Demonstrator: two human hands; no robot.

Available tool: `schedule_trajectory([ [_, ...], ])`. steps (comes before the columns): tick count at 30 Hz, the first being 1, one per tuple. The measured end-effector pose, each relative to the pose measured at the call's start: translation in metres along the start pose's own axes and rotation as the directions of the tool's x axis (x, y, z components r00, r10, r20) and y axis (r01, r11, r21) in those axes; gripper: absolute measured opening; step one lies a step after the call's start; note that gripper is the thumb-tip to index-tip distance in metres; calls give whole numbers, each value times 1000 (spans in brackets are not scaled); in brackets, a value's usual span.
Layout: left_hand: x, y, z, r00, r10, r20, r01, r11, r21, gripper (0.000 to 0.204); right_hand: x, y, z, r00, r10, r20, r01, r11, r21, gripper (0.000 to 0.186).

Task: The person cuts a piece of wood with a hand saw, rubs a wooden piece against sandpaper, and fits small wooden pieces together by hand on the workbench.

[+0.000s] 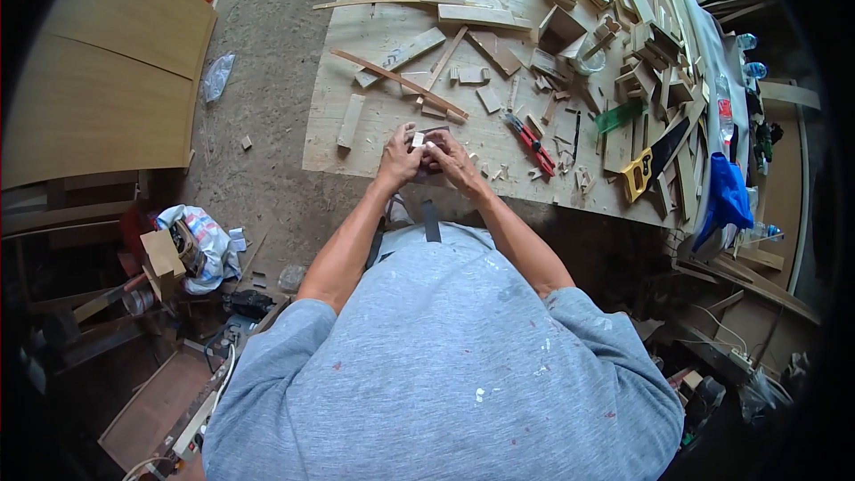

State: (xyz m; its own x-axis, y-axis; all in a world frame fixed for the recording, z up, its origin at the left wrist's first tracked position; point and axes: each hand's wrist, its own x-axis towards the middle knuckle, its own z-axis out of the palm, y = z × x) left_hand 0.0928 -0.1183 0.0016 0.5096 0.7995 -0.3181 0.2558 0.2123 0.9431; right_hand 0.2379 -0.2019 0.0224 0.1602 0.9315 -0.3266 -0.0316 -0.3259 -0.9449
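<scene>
Your left hand (401,158) and right hand (454,160) are together at the near edge of the worktable (322,150), nearly meeting. The left is closed on a small wooden block (418,139), pale in colour, which sits between your two hands, its end showing above the fingers. Your right hand is drawn up against the block, its fingers bent beside a dark flat piece (436,131); whether they grip that piece cannot be told, as the contact is hidden.

Just beyond your hands, a thin reddish-brown strip (401,85) lies aslant on the tabletop. Left of your left hand is a pale wooden offcut (351,120). To the right of your right hand lie red-handled pliers (533,142), with a slim black tool (576,134) near them.

Further right, you have a translucent green bottle (618,116) and a handsaw (639,175) with a yellow handle and dark blade. Wooden boxes and scraps crowd the far right of the table. A blue bag (725,202) hangs at the right-hand edge.

On the floor (267,44), left of the table, lies a crumpled clear plastic wrapper (216,77), near a large wooden panel (125,44).
</scene>
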Motion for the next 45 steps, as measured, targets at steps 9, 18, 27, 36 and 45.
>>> schedule_trajectory([
  [9, -12, 18, 13, 937, 348, -31, -300, 846, 440, 57, 9, 30, -8, 995, 72, -71, -70, 997, 25, 35],
  [18, -8, 9, -1, 993, 47, 111, -54, 997, 63, 34, -4, 6, -3, 988, 131, -82, -90, 918, 387, 30],
  [27, -10, 9, 9, 932, 337, 131, -359, 819, 447, 44, -8, 15, 2, 919, -271, -285, 84, 844, -530, 39],
  [36, -1, 19, -4, 792, 354, 498, -611, 466, 640, 50, -15, -8, -7, 936, -261, -236, 12, 694, -719, 32],
  [45, -3, 16, -4, 828, 315, 464, -561, 494, 665, 59, -21, -13, -9, 959, -282, 31, 189, 555, -810, 29],
])
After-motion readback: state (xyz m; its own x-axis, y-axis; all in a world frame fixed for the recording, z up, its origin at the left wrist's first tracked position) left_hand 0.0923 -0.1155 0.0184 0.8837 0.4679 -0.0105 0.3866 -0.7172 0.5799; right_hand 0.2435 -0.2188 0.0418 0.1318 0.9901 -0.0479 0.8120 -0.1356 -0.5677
